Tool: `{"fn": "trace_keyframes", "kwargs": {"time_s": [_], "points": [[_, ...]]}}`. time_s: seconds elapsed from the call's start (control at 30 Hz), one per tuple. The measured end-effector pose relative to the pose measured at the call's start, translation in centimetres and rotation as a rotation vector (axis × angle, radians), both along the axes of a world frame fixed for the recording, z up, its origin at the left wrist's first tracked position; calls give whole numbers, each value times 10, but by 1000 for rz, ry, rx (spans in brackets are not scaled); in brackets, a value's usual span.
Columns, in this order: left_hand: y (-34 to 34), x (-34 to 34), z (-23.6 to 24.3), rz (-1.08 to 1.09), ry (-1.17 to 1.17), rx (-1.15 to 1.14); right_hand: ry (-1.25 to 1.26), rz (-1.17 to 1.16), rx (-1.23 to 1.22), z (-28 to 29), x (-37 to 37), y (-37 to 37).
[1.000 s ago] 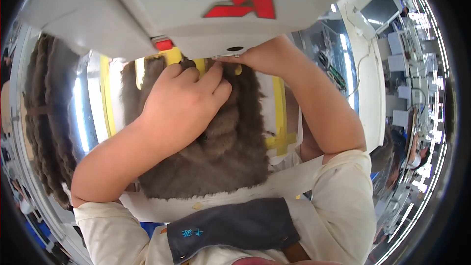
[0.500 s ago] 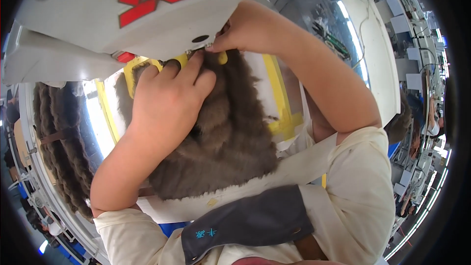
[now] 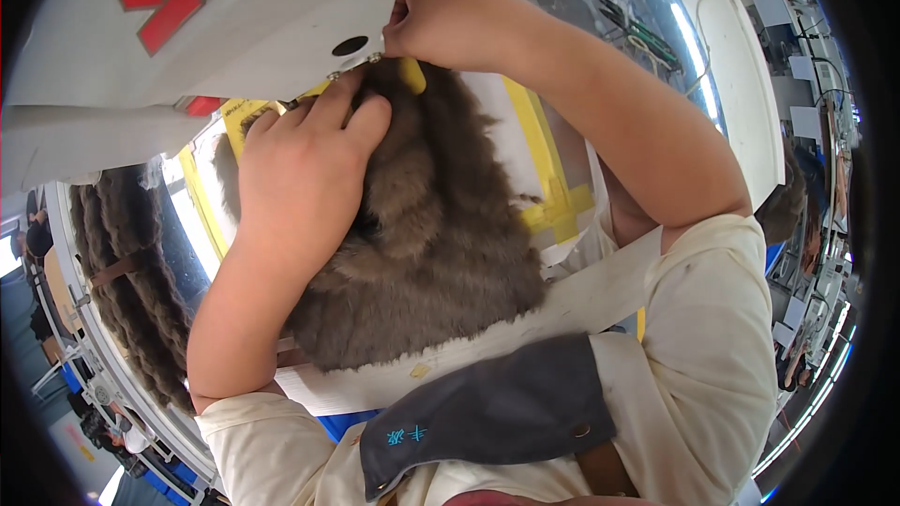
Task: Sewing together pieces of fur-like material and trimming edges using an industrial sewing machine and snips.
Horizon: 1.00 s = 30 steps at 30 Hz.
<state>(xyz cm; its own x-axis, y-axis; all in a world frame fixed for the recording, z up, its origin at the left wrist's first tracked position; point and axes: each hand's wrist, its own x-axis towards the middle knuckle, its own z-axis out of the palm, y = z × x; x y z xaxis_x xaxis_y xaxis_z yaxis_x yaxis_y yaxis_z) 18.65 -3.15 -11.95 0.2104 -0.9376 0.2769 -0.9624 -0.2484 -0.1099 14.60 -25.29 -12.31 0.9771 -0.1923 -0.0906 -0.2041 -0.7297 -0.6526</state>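
Under the pale head of a sewing machine (image 3: 272, 47) lies a shaggy brown fur piece (image 3: 441, 272), spread toward my body. My left hand (image 3: 305, 164) rests on the fur's left part, palm down, with its fingers apart. Its index finger reaches to small metal parts at the machine's lower edge; the other fingertips are hidden there. Against the right side of the machine head, my right hand (image 3: 455, 19) is curled closed. The machine hides its fingertips and anything in them. A yellow tab (image 3: 412, 76) shows on the fur just below this hand.
Yellow tape (image 3: 539, 145) runs along the white work surface (image 3: 600, 276) right of the fur. Green-handled tools (image 3: 642, 37) lie beyond my right forearm. More brown fur strips (image 3: 131, 262), bound with a band, are at the left.
The view has shifted, with the machine now farther left and up. My right hand has moved up along the machine's side. My left hand stays on the fur.
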Motion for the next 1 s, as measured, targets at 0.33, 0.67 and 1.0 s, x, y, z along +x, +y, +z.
{"fn": "trace_keyframes", "kwargs": {"time_s": [0.33, 0.67, 1.0], "points": [[-5, -2, 3, 12, 24, 27, -44, 17, -51, -4, -2, -3], [-1, -1, -6, 23, 65, -109, -207, 524, -165, 28, -53, 4], [7, -5, -8, 80, 152, 2, -112, 466, -481, 23, -58, 25]]}}
